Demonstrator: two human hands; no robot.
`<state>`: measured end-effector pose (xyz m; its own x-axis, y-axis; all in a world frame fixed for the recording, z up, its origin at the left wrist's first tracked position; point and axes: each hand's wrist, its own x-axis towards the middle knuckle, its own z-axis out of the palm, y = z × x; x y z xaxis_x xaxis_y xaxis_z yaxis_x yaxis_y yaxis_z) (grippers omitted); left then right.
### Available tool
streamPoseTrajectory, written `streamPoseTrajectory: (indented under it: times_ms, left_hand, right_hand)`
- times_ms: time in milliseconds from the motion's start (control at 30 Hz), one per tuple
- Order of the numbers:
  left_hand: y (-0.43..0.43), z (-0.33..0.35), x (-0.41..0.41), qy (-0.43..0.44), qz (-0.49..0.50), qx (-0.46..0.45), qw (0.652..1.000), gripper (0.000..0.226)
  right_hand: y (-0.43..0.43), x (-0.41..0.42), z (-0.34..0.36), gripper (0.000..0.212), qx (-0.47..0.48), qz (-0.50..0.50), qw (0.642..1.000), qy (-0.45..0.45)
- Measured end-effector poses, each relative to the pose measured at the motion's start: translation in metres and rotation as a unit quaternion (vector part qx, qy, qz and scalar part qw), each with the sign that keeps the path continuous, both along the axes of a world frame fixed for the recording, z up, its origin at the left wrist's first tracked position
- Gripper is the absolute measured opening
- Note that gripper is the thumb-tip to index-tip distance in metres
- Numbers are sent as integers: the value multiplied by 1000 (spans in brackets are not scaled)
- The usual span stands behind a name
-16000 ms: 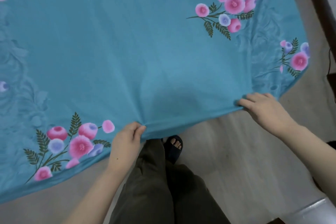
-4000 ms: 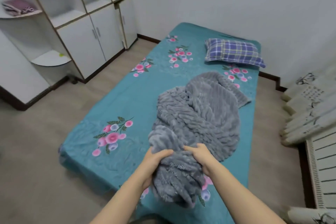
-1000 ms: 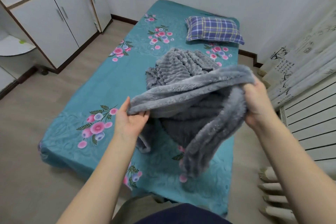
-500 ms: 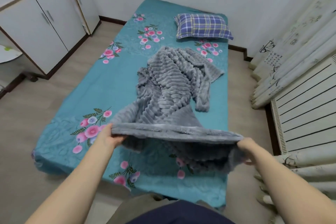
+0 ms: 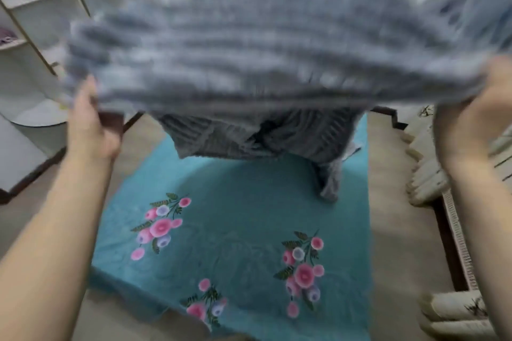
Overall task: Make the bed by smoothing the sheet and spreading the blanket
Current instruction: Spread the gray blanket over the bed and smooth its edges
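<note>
The sheet [image 5: 235, 230] below the hands looks flat and smooth, with its flower prints showing. That half of the job seems done as far as can be seen, though the stretch beyond the grip is hidden. Spreading the blanket [image 5: 263, 50] is the half not yet done. The left hand [image 5: 88, 124] and right hand [image 5: 476, 108] are raised and wide apart, each clutching one end of the blanket's near edge, so the cloth is pulled taut between them. Blur hides how the fingers lie, but both hands plainly hold cloth. Beyond the grip the blanket billows in the air. Under the grip its far part hangs bunched and folded, with one tail drooping toward the sheet nearer the right hand. As I judge it, the blanket has yet to be cast out, lowered flat and evened.
</note>
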<state>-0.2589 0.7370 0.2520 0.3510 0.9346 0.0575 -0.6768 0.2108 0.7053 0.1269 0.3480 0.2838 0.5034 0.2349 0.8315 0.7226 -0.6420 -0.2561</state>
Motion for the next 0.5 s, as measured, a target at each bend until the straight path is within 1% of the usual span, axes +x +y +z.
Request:
streamPoseTrajectory:
  times_ms: [33, 67, 100, 133, 167, 267, 300, 367, 433, 467, 500]
  left_hand:
    - [-14, -25, -11, 100, 29, -29, 994, 40]
    - [-25, -55, -28, 166, 35, -79, 982, 36]
    - [-44, -92, -43, 247, 37, -138, 958, 32]
    - [-66, -124, -64, 276, 19, -182, 944, 29]
    - [-84, -156, -80, 285, 5, -218, 933, 25]
    - [-121, -210, -107, 257, 30, -326, 909, 19]
    - [-128, -224, -115, 252, 49, -345, 903, 18]
    - [-135, -248, -126, 255, 79, -377, 887, 16]
    - [-132, -259, -131, 247, 94, -398, 878, 15]
    - [-126, -258, -131, 245, 98, -406, 875, 18]
    - [-118, -255, -129, 239, 95, -410, 875, 25]
  right_hand:
    - [-6, -15, -27, 14, -124, -11, 992, 31]
    - [-12, -32, -57, 21, -273, -30, 957, 90]
    - [-24, -56, -91, 28, -400, -36, 895, 193]
    - [-37, -80, -131, 33, -475, -27, 824, 308]
    - [-53, -103, -163, 36, -519, -31, 775, 359]
    - [-84, -131, -219, 30, -548, -35, 714, 435]
    - [-87, -136, -230, 27, -545, -31, 692, 472]
    - [-88, -147, -241, 26, -565, -28, 652, 504]
    - [-87, -150, -252, 31, -586, -42, 654, 477]
    - [-85, -150, -252, 34, -598, -48, 656, 458]
    - [-81, -150, -251, 39, -588, -48, 668, 454]
